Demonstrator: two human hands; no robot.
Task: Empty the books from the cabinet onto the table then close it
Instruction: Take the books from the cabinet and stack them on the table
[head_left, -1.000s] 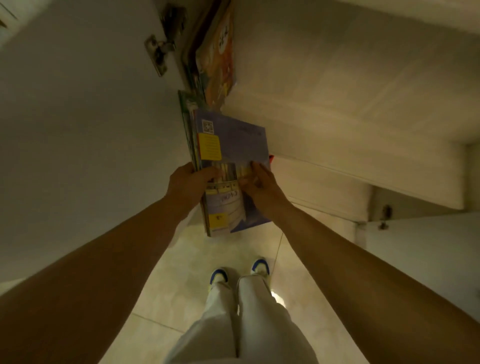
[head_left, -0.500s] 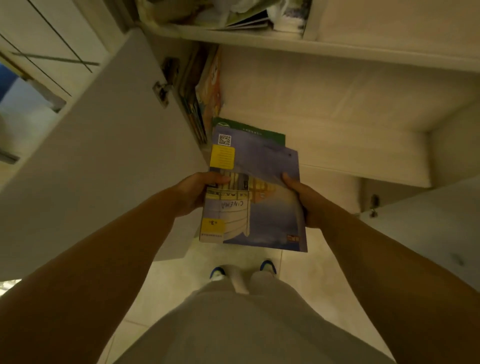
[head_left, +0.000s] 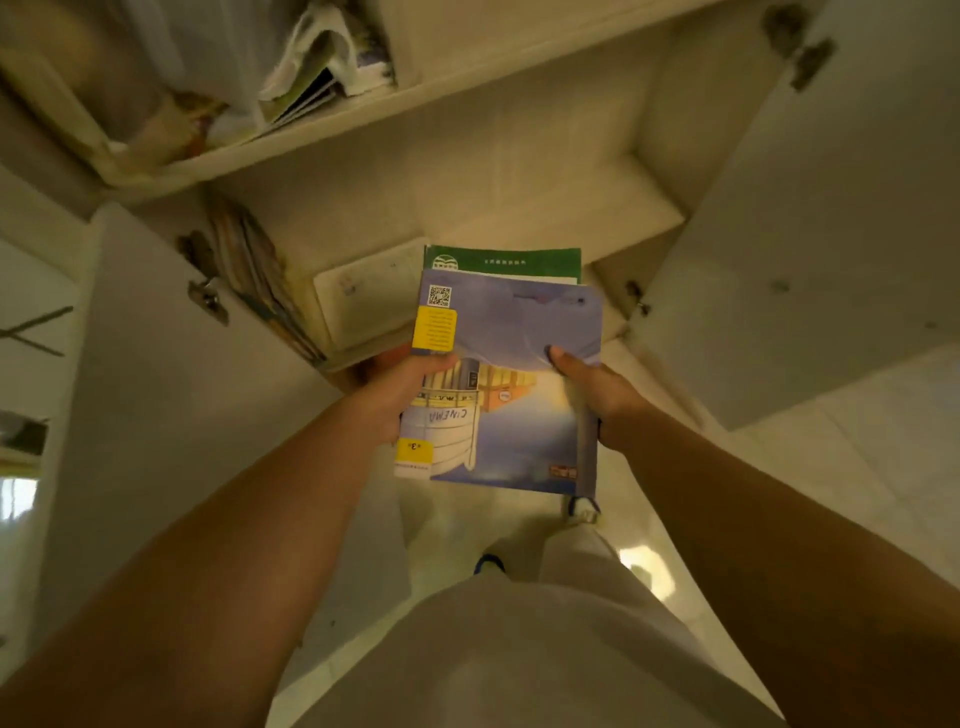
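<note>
Both hands on the books (head_left: 511, 374) here, a blue one on top with a green one peeking out behind it, held flat in front of the open cabinet (head_left: 467, 171) and above the floor. Left hand (head_left: 397, 387) clamps the left edge, thumb curled over the cover, while the right hand (head_left: 597, 387) pinches the right edge with its thumb pressed on top. More books (head_left: 260, 275) lean against the cabinet's left wall, both doors (head_left: 810, 234) wide open.
</note>
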